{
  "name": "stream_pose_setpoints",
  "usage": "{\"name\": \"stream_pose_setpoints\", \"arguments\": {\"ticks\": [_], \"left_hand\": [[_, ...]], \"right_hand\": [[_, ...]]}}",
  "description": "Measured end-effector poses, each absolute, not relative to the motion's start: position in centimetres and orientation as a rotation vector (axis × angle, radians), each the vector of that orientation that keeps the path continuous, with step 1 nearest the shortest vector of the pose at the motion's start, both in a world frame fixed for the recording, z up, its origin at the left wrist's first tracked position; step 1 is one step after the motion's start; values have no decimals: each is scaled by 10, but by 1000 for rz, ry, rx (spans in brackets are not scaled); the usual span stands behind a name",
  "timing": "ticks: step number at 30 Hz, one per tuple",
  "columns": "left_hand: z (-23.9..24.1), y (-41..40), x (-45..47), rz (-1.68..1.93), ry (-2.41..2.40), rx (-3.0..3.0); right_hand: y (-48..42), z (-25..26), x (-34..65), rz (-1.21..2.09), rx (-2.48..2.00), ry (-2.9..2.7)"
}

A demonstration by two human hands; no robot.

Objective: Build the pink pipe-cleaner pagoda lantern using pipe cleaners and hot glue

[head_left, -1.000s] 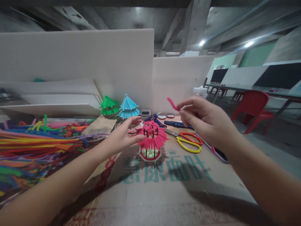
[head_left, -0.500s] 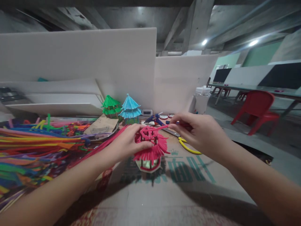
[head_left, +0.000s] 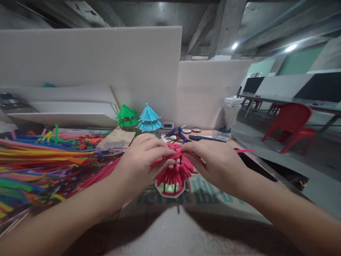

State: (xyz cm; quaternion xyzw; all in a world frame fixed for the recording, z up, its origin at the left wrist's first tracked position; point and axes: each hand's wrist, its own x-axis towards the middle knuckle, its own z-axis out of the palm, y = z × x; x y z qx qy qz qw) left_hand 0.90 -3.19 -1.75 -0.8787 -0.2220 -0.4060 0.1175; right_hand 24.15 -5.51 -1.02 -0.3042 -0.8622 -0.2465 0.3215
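Note:
A small pink pavilion model (head_left: 174,176) with a fringed roof of fuzzy pipe cleaners and dark posts stands on a pale octagonal base between my hands. My left hand (head_left: 142,156) is closed on the left side of its upper part, thumb and fingers pinching there. From the right, my right hand (head_left: 217,156) is closed at the top, with its fingertips pressing a pink pipe cleaner (head_left: 246,150). One end of that strip sticks out beyond the back of the hand. My fingers hide much of the pavilion's top.
Colourful pipe cleaners (head_left: 48,156) are heaped at the left. Behind are a green pavilion (head_left: 127,115), a blue pavilion (head_left: 148,119), a glue gun (head_left: 181,134), a black-handled tool (head_left: 206,138) and a clear bottle (head_left: 227,119). White boards (head_left: 106,64) stand at the back.
My right hand has moved in to the pavilion's top, where before it held the pink strip out to the right. My left hand has shifted slightly. The yellow-handled scissors are now hidden.

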Motion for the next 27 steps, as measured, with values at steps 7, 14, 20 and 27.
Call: {"name": "stream_pose_setpoints", "arguments": {"ticks": [7,14,20,27], "left_hand": [[-19,-37,8,-1123,-498,-2479],[-23,-43,13,-1217,-510,-2470],[-24,-48,11,-1131,-464,-2510],[-10,-41,7,-1137,-401,-2679]], "right_hand": [[-55,-10,247,-680,-791,-2270],[-60,-17,242,-696,-589,-2323],[-61,-18,240,-664,-597,-2302],[-69,-4,243,-691,-565,-2385]]}}
